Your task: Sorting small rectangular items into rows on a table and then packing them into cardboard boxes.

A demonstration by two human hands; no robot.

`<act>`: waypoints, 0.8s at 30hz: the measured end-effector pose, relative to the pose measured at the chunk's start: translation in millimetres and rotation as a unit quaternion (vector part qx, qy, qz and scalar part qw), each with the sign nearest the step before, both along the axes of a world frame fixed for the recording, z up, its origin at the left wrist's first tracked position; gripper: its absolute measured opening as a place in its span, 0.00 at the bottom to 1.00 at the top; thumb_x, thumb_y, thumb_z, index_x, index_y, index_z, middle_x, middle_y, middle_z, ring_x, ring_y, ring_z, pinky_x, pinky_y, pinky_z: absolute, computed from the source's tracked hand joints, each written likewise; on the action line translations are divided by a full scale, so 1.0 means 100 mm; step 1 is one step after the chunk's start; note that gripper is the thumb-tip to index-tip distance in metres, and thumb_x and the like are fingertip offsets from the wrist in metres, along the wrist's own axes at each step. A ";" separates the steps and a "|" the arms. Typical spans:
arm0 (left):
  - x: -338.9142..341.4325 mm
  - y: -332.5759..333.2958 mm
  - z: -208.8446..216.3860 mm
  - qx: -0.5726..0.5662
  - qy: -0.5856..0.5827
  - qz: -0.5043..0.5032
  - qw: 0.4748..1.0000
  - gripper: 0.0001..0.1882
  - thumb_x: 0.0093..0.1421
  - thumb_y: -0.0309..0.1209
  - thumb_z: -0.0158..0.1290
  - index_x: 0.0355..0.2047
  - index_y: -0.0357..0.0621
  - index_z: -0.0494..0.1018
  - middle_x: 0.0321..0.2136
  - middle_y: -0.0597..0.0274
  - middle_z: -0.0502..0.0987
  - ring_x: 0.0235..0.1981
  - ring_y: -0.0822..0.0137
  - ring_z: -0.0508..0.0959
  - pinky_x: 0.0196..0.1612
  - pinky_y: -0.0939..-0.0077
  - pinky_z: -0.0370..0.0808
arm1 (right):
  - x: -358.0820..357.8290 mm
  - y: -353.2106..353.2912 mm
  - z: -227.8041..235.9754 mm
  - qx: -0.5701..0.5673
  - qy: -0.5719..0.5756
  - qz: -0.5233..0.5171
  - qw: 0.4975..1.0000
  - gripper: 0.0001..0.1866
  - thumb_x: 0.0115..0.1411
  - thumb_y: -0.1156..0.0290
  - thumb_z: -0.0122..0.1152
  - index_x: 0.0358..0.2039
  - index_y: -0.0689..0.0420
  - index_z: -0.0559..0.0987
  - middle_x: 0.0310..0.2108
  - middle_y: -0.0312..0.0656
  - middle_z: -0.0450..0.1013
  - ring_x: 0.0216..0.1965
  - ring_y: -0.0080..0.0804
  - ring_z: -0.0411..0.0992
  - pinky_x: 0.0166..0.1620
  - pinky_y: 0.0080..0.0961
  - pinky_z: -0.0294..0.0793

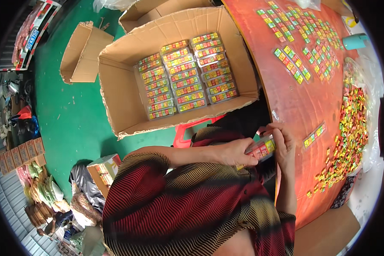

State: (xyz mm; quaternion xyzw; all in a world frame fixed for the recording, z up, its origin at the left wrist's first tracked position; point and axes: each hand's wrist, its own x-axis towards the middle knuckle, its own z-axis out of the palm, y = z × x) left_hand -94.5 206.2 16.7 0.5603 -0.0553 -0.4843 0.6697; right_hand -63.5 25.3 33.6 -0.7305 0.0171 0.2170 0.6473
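My left hand (239,152) and my right hand (284,138) are both closed on a clear plastic strip pack (263,148) of small red, yellow and green blocks. They hold it tilted in front of my body, by the near edge of the orange-red table (292,106). Fingers cover both of its ends. On the table just right of my right hand lies another filled strip pack (315,135). Farther right spreads a heap of loose coloured blocks (352,123).
Left of the table an open cardboard box (109,89) holds rows of filled packs (185,79). More packs (292,64) lie at the table's far end, near a teal cup (355,42). A red stool (183,135) and an empty carton (79,55) stand on the green floor (68,119).
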 end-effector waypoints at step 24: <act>0.56 2.84 -1.62 0.224 0.094 0.137 0.960 0.31 0.43 0.30 0.61 0.48 0.40 0.64 0.31 0.64 0.73 0.34 0.77 0.71 0.33 0.79 0.70 | 0.43 1.09 -0.53 -0.011 0.059 0.173 0.983 0.23 0.60 0.67 0.45 0.55 0.60 0.59 0.45 0.41 0.66 0.44 0.26 0.65 0.46 0.21 0.64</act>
